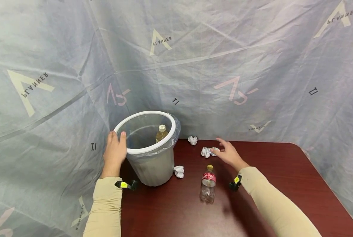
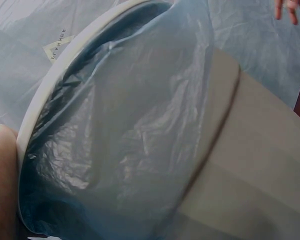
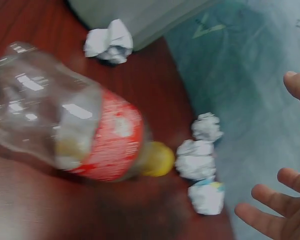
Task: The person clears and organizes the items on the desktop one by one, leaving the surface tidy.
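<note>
At the left of the table, my left hand (image 1: 115,154) grips the white rim (image 1: 148,150) of a grey trash bin (image 1: 156,169), thumb towards the inside. A thin plastic bag (image 2: 135,125) lines the bin, and a bottle with a white cap (image 1: 162,127) shows inside it. My right hand (image 1: 230,155) hovers with spread fingers by two crumpled paper balls (image 1: 205,152), holding nothing. Nearer to me lies a clear plastic bottle (image 1: 207,186) with a red label and a yellow cap (image 3: 159,159).
One more paper ball (image 1: 192,140) lies near the table's back edge, and another crumpled paper ball (image 1: 178,171) lies against the bin's right side. Grey printed sheeting (image 1: 194,65) hangs behind and left of the dark red table (image 1: 271,174).
</note>
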Motion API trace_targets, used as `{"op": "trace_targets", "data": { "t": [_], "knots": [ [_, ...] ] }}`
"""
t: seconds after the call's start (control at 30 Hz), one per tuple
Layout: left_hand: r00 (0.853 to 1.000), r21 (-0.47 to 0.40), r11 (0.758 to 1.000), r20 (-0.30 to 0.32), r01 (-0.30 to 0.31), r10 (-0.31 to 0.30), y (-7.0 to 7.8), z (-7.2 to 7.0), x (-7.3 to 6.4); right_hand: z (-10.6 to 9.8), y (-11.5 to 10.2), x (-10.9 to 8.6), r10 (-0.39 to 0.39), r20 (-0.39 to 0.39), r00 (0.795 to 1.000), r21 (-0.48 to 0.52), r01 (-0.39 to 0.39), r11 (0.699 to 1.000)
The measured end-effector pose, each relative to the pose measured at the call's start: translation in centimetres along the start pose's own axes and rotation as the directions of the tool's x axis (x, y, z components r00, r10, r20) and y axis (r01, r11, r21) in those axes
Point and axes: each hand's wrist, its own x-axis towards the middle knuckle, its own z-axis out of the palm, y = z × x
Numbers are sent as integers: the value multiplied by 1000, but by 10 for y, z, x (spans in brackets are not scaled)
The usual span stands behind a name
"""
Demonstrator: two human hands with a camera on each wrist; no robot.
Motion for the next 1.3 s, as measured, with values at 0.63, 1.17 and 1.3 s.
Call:
{"op": "trace_targets", "data": {
  "t": [0.63, 1.17, 1.3],
  "knots": [
    [1000, -15, 1000, 19, 4, -3, -3, 1, -3, 60, 37, -53, 194, 109, 975, 70, -202, 977],
    [1000, -14, 1000, 2, -1, 2, 0, 2, -3, 76, 29, -58, 206, 161, 965, 212, -237, 948],
    [1000, -15, 1000, -1, 2, -2, 0, 2, -2, 75, 27, -54, 198, 180, 963, 236, -238, 942]
  ]
}}
